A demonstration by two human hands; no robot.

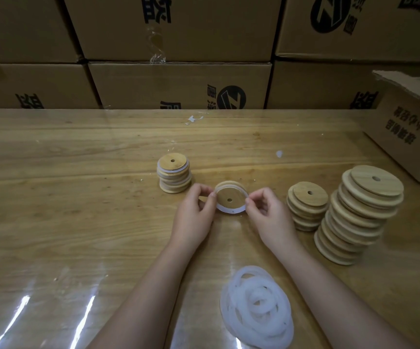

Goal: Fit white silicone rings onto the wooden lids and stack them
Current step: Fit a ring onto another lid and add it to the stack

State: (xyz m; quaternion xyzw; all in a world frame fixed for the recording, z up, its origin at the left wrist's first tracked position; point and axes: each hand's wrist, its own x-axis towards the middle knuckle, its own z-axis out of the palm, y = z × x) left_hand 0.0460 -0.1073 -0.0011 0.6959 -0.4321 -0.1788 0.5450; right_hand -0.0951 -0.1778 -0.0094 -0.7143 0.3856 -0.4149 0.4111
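Beside ringed stack (pixel 174 176) — holed lid (pixel 229 196) (white ring (pixel 231 211) around)

Single head-worn, wide-angle view. The camera looks forward and steeply down over the desk (pixel 78 197) from its near edge. It sits close enough that both forearms enter from the lower edge of the frame. The left hand (pixel 195 210) and right hand (pixel 267 212) lie just below centre. The desk fills the lower two thirds, and stacked cardboard boxes (pixel 178 84) close off the upper third.
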